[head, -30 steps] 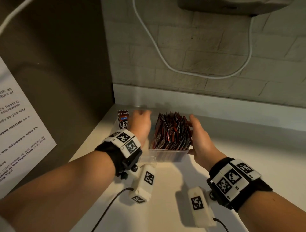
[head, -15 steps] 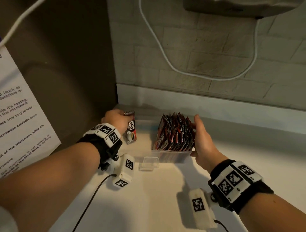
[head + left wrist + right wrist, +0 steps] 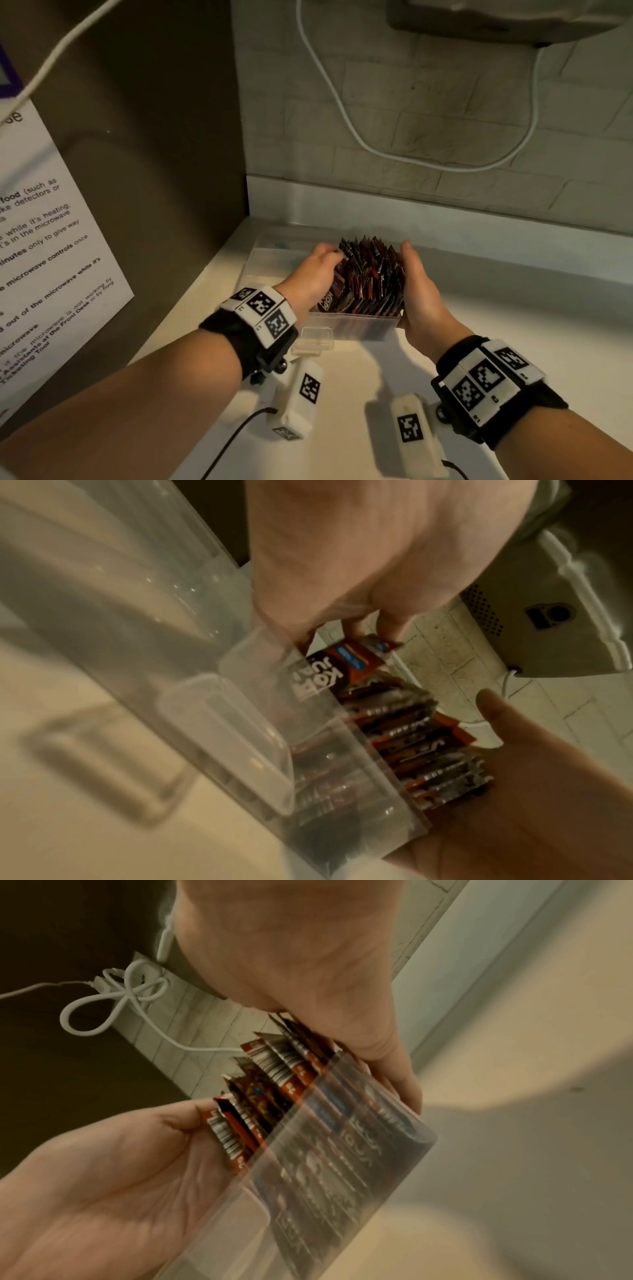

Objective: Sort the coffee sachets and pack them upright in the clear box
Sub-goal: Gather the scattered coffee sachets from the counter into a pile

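Observation:
The clear box (image 3: 356, 325) stands on the white counter, packed with upright red-and-black coffee sachets (image 3: 371, 274). My left hand (image 3: 334, 255) pinches one coffee sachet (image 3: 326, 300) by its top edge and holds it upright against the left end of the pack, inside the box. The left wrist view shows that sachet (image 3: 342, 666) under my left hand (image 3: 369, 634), behind the clear box wall (image 3: 342, 750). My right hand (image 3: 409, 260) lies flat against the right side of the box and the pack. In the right wrist view my right hand (image 3: 394, 1074) has its thumb on the box wall.
A clear lid (image 3: 270, 253) lies left of the box, by the dark microwave side (image 3: 154, 137), which carries a paper notice (image 3: 44, 257). A white cable (image 3: 342, 113) hangs on the brick wall behind. A clear latch (image 3: 317, 337) sticks out at the box front.
My left hand reached left toward the wall corner, took a sachet there and brought it to the left end of the pack. My right hand stayed at the right side of the box.

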